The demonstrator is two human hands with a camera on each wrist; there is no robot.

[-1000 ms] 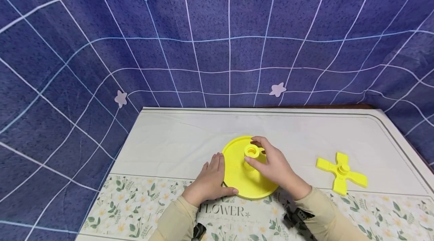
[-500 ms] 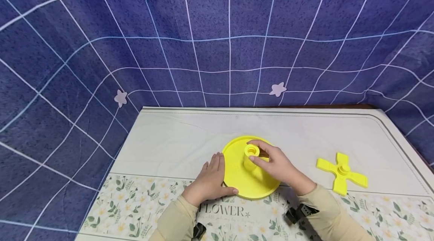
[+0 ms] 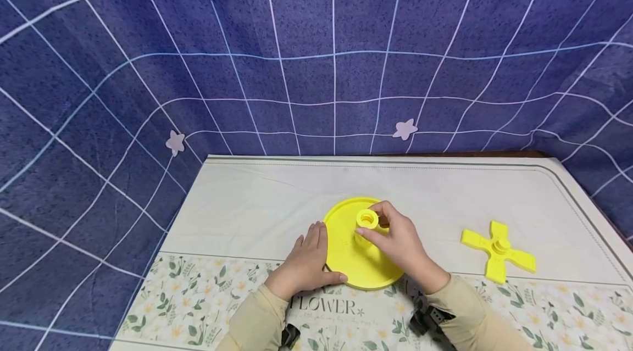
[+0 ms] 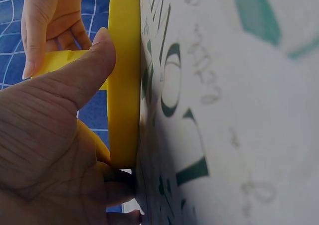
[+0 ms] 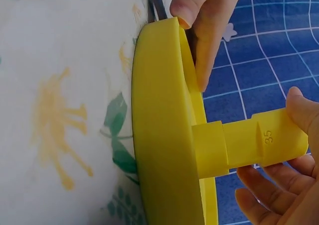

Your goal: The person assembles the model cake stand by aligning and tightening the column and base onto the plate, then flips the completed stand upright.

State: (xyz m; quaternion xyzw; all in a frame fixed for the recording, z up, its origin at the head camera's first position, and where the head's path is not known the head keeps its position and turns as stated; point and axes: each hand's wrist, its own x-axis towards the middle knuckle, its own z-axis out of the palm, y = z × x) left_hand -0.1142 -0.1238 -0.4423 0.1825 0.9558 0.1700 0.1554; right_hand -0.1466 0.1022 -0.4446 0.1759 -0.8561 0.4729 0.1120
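Note:
A round yellow plate (image 3: 341,263) with a raised rim lies on the table. From its middle rises an upright yellow cylinder (image 5: 244,140), hollow at the top and marked "35" in the right wrist view. My right hand (image 3: 405,244) grips the upper part of this cylinder, thumb on the near side and fingers behind. Against the plate's left edge rests my left hand (image 3: 306,260), its fingers straight and its thumb along the near rim. The left wrist view shows that thumb (image 4: 94,65) over the rim.
Right of the plate lies a yellow four-armed piece (image 3: 499,252) with a short knob at its centre. A floral cloth (image 3: 222,296) covers the near part of the table. Blue curtains (image 3: 306,76) with a grid pattern hang behind and at both sides.
My right hand shifts a little right with its fingers closer round the cylinder, then swings back left round it. The left hand and the plate stay in place.

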